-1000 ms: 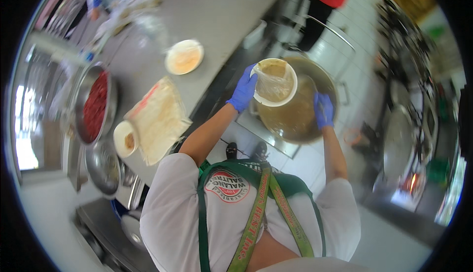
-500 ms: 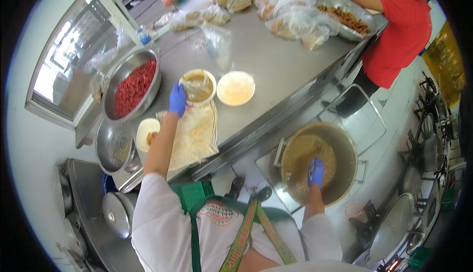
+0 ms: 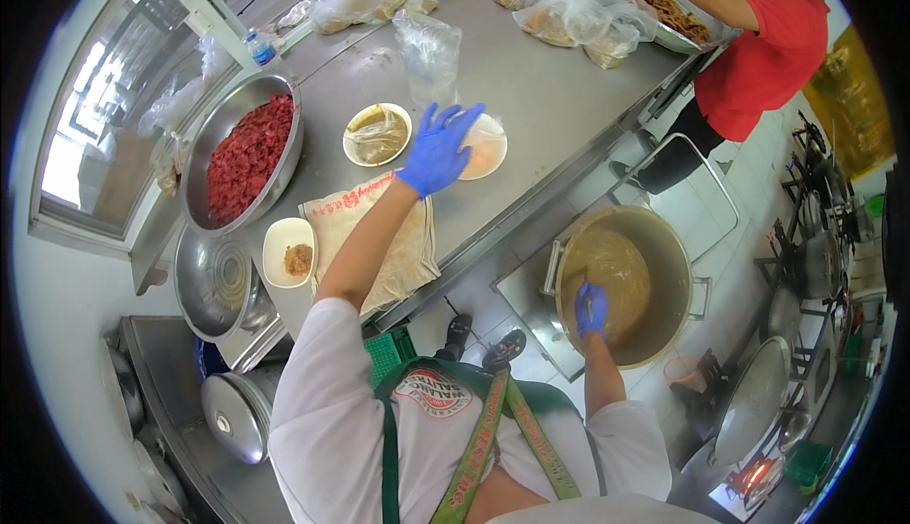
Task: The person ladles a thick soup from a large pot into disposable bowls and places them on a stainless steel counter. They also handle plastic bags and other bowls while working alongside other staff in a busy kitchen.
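My left hand [image 3: 438, 152], in a blue glove, reaches over the steel table with its fingers spread and nothing held. It partly covers a white bowl [image 3: 486, 149] with pale orange contents. To its left stands another white bowl [image 3: 406, 129] with a brown paste and clear plastic in it. Down at the right, my gloved right hand [image 3: 591, 308] is closed over a large metal pot [image 3: 682, 263]. Whatever it grips is hidden. Thick brown liquid [image 3: 626, 282] fills the pot's lower part.
A steel basin [image 3: 287, 159] of red ground meat stands at the table's left. Nearby are a squarish white bowl [image 3: 275, 249], a cloth [image 3: 379, 254] and a clear plastic bag [image 3: 427, 50]. Filled bags [image 3: 573, 17] lie far off. A person in red [image 3: 763, 73] stands by a tray [image 3: 671, 42].
My left hand has let go of the paste bowl and moved right, over the pale orange one. My right hand has shifted slightly left and nearer over the pot.
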Tool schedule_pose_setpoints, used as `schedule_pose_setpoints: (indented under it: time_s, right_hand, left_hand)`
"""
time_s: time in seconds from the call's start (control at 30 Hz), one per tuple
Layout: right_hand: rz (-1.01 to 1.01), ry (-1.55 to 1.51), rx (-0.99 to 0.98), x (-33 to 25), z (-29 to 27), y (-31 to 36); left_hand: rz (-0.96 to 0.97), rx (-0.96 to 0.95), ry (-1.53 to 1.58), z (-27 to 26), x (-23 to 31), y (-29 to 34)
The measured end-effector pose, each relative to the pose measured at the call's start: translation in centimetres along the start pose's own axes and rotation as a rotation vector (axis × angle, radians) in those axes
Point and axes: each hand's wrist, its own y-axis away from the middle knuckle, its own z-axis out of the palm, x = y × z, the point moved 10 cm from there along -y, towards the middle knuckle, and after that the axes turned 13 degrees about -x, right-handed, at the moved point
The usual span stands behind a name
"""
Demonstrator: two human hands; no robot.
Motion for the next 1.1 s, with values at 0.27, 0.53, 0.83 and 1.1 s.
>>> schedule_pose_setpoints:
  time_s: [0.27, 0.53, 0.83, 1.1]
  right_hand:
    - [0.543, -0.589, 0.13, 7.6, -3.0, 2.2]
    - [0.713, -0.126, -0.079, 5.1, -10.5, 3.1]
    - [0.53, -0.03, -0.082, -1.0, -14.8, 5.7]
    - [0.215, 0.236, -0.003, -3.0, -17.7, 5.6]
  left_hand:
    - [-0.047, 0.197, 0.092, 0.7, -3.3, -0.3]
    - [-0.323, -0.21, 0.446, 10.4, -14.5, -0.1]
    - [-0.372, -0.195, 0.623, 10.1, -14.3, -0.3]
    - [-0.02, -0.219, 0.636, 6.7, 1.2, -2.6]
